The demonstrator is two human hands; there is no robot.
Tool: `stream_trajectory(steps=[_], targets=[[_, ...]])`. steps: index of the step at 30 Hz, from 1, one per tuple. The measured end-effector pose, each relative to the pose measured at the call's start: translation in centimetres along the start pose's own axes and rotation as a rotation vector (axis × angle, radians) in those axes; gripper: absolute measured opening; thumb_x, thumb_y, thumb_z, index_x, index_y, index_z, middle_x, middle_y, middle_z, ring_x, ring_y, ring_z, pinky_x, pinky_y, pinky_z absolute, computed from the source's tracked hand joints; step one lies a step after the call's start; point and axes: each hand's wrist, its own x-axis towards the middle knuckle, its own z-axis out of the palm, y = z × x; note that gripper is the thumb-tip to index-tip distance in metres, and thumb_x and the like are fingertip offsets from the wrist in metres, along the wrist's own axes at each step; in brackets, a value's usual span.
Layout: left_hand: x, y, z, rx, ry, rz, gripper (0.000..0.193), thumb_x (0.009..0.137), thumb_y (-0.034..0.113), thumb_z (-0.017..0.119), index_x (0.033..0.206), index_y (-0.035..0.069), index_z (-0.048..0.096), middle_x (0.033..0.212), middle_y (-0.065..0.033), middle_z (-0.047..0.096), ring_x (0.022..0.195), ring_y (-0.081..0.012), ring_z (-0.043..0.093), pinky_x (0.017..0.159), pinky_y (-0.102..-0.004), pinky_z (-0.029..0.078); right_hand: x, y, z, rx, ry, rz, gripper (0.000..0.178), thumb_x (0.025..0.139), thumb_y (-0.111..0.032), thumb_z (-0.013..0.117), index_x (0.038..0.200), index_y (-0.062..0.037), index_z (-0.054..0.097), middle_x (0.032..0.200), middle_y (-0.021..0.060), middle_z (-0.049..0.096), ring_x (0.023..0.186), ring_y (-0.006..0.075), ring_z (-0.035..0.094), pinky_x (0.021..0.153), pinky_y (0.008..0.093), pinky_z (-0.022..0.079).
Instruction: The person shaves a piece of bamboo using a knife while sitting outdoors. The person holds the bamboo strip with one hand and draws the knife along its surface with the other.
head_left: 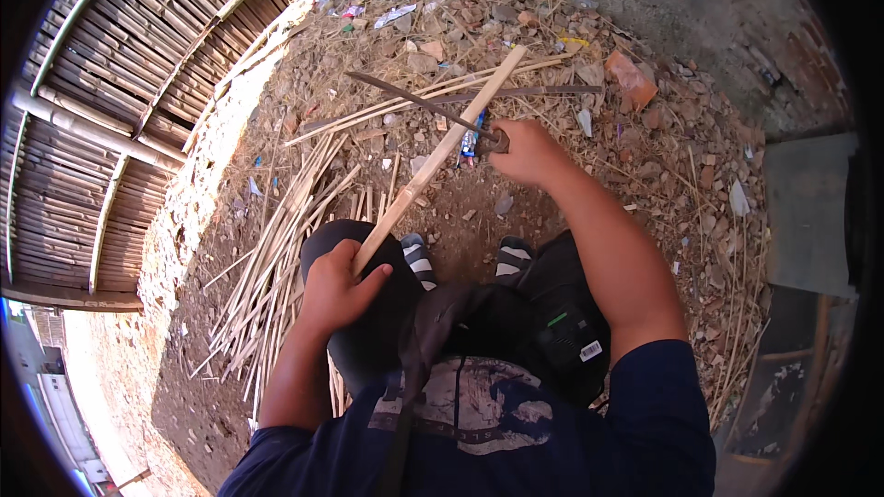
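Observation:
My left hand (341,287) is closed around the lower end of a long pale bamboo strip (425,173), just above my left knee. The strip slants up and to the right, away from me. In my right hand (529,153) is the handle of a long knife (405,95), its dark, narrow blade pointing up and left. Blade and strip cross near the knife's handle; whether they touch I cannot tell. Left of my legs lies a loose pile of thin split bamboo sticks (276,258). A few longer sticks (354,120) lie on the ground beyond the knife.
Stones, dry straw and litter cover the dirt ground (460,212). An orange plastic scrap (631,81) lies at the far right, and a blue packet (469,140) sits beneath the strip. A bamboo-slat structure (120,110) rises at left, a rough wall (709,9) at far right.

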Motion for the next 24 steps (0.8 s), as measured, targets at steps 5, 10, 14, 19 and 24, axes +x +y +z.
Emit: stream_trajectory(steps=[5,10,14,19,24], targets=[[0.0,-0.2,0.7,-0.001,0.026,0.031,0.042,0.083,0.037,0.081,0.098,0.001,0.064,0.071,-0.0182,0.064,0.067,-0.0347,0.066,0.062,-0.0442,0.049,1.0,2.6,-0.4,0.121,-0.114,0.163,0.029,0.076,-0.023,0.070,0.100,-0.0064,0.070,0.084,0.0204,0.070,0.084,0.0395,0.069,0.077,0.0491,0.055],[-0.3,0.0,0.2,0.009,0.015,0.016,0.043,0.083,0.037,0.080,0.099,0.001,0.063,0.071,-0.0179,0.065,0.068,-0.0361,0.067,0.063,-0.0454,0.050,0.2,1.1,0.8,0.074,0.055,-0.005,0.026,0.076,-0.022,0.069,0.096,-0.0059,0.071,0.083,0.0195,0.070,0.081,0.0392,0.068,0.074,0.0473,0.053],[-0.2,-0.2,0.0,0.032,0.037,0.061,0.041,0.084,0.035,0.079,0.098,0.000,0.062,0.069,-0.0183,0.064,0.070,-0.0400,0.067,0.064,-0.0474,0.051,-0.1,-0.7,-0.8,-0.164,-0.125,-0.071,0.025,0.075,-0.020,0.067,0.095,-0.0053,0.071,0.084,0.0199,0.071,0.081,0.0397,0.068,0.075,0.0456,0.053],[0.0,-0.5,0.5,0.042,0.016,0.050,0.040,0.084,0.034,0.079,0.101,0.000,0.063,0.075,-0.0208,0.066,0.073,-0.0396,0.068,0.065,-0.0473,0.050,0.7,2.5,-0.6,0.000,-0.049,0.113,0.025,0.075,-0.020,0.069,0.095,-0.0054,0.070,0.081,0.0188,0.070,0.080,0.0398,0.069,0.074,0.0472,0.054],[-0.5,-0.7,0.9,0.011,0.075,0.032,0.037,0.084,0.031,0.079,0.098,0.000,0.063,0.073,-0.0207,0.065,0.072,-0.0394,0.068,0.064,-0.0480,0.050,-0.3,-1.0,-1.4,-0.092,-0.041,-0.063,0.028,0.075,-0.022,0.070,0.098,-0.0052,0.070,0.081,0.0192,0.070,0.081,0.0392,0.069,0.075,0.0471,0.054]])
